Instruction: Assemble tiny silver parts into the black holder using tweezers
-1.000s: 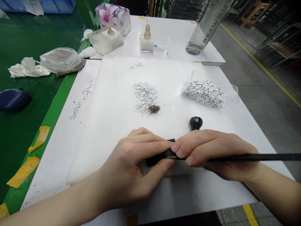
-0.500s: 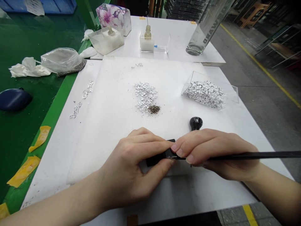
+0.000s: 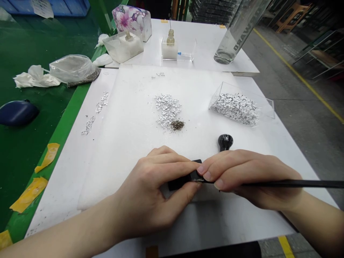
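A small black block is gripped between the fingers and thumb of the left hand, while a slim black pick is pinched in the right hand, its tip set against the block. A loose heap of silver flakes and a well-filled clear box are left on the white sheet.

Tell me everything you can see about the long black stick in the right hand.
The long black stick is a slim, straight rod, lying nearly level and running past the right edge of the view. The right hand pinches it near its front end, which narrows to a fine metal-looking tip. That tip reaches a black block held by the left hand; whether they touch is too small to tell.
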Demonstrator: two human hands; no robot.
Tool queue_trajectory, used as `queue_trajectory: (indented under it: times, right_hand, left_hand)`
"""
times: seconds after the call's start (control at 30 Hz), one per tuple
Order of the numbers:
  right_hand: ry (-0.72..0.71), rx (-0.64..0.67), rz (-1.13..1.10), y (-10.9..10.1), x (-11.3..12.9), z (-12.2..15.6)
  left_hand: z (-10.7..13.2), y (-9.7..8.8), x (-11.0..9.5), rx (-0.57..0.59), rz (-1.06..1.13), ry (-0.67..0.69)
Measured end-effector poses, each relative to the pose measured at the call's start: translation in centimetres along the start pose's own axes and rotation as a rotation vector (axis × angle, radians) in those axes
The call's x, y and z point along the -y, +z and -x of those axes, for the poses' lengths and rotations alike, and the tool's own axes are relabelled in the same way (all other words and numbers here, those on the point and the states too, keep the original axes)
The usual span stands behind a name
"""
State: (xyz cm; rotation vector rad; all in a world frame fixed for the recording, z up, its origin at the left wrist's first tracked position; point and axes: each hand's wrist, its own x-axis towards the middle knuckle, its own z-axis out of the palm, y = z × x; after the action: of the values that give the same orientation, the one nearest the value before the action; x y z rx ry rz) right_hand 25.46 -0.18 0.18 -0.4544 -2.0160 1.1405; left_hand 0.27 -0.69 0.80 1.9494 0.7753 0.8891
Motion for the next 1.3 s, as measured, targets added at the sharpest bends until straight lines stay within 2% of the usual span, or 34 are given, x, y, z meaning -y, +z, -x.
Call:
queue_trajectory:
  times: [0.23,1.3]
  right_hand:
    - [0.045,-0.025,-0.065,0.09,-0.21,0.38]
    - [0.054,-0.048,-0.025,0.08,-0.08,0.15]
  left_hand:
    - [-0.02,0.11,0.06,-0.003,0.019,0.01]
    - [0.11,0.08,0.21,-0.01,0.015,0.002]
